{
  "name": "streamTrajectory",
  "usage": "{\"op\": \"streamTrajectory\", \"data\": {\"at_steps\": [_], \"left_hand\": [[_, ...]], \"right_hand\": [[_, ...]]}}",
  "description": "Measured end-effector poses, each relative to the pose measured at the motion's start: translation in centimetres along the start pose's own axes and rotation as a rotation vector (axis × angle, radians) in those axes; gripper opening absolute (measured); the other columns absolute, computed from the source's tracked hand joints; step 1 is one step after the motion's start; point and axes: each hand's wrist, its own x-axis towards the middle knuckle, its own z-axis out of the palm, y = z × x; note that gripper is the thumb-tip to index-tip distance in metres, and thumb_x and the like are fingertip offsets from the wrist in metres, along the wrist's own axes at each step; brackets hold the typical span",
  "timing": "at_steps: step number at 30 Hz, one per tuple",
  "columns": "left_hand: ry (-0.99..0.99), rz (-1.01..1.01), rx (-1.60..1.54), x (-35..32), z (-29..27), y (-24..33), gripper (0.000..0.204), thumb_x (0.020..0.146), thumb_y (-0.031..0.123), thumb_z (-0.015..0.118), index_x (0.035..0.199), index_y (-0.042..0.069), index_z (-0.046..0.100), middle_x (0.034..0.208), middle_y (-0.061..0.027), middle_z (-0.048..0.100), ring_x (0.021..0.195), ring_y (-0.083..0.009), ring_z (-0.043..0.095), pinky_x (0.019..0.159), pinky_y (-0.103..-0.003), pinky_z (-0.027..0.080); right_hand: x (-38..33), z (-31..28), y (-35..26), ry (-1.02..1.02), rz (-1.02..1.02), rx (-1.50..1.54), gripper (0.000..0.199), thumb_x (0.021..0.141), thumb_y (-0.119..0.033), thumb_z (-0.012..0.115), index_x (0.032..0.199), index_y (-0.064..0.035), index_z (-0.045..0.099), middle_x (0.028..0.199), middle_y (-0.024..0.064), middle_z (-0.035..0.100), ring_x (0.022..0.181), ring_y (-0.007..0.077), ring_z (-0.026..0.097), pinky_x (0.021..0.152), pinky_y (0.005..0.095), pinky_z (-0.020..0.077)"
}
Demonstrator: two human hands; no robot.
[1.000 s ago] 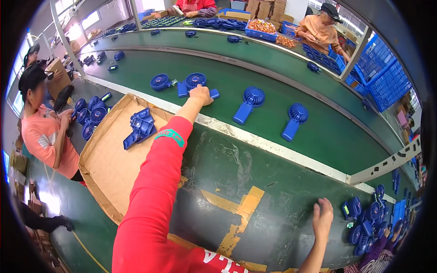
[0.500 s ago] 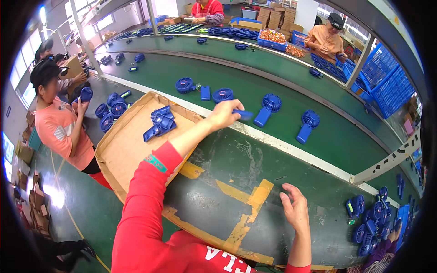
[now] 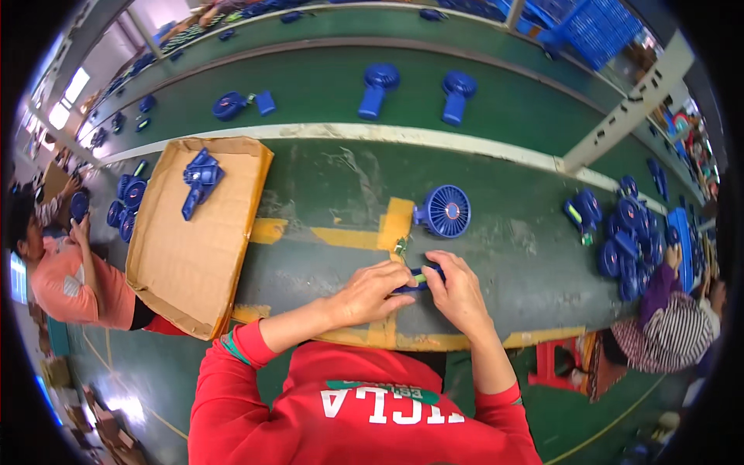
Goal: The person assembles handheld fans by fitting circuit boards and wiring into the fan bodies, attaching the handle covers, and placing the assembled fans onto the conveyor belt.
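My left hand (image 3: 370, 291) and my right hand (image 3: 457, 291) meet over a small blue fan part (image 3: 419, 279) with a bit of green on it, on the green table (image 3: 511, 240) close to me. Both hands pinch it. A round blue fan head (image 3: 447, 210) lies just beyond my right hand. A small metal piece with wires (image 3: 401, 246) sits next to the yellow tape (image 3: 396, 222).
A cardboard tray (image 3: 180, 260) at left holds a few blue parts (image 3: 200, 177). Blue handheld fans (image 3: 376, 89) ride on the green conveyor belt (image 3: 325, 85) beyond. A heap of blue fans (image 3: 632, 236) lies at right. Seated workers are at left (image 3: 66, 271) and at right (image 3: 670, 325).
My left arm came back from the conveyor with a blue part, and both hands moved together near me. The view tilted down toward the table.
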Motion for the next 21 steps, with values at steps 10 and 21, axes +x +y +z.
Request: {"op": "streamTrajectory", "data": {"at_steps": [10, 21], "left_hand": [[0.028, -0.015, 0.29, 10.0, 1.8, 0.8, 0.059, 0.074, 0.027, 0.069, 0.12, -0.001, 0.044, 0.115, -0.0209, 0.051, 0.108, -0.0353, 0.048, 0.09, -0.04, 0.041], [-0.648, -0.33, 0.087, 12.0, 2.2, -2.1, 0.091, 0.052, 0.043, 0.081, 0.122, -0.004, 0.047, 0.117, -0.022, 0.051, 0.11, -0.0307, 0.05, 0.093, -0.035, 0.041]], "right_hand": [[-3.5, 0.2, -1.2, -0.128, -0.008, -0.19, 0.039, 0.074, -0.019, 0.067, 0.104, 0.0015, 0.054, 0.1, 0.0147, 0.055, 0.093, 0.0324, 0.053, 0.08, 0.0404, 0.0423], [-3.7, 2.4, -0.6, -0.302, 0.102, -0.081, 0.034, 0.072, -0.018, 0.066, 0.089, 0.0076, 0.051, 0.074, 0.0234, 0.061, 0.073, 0.0379, 0.061, 0.066, 0.0459, 0.0491]]}}
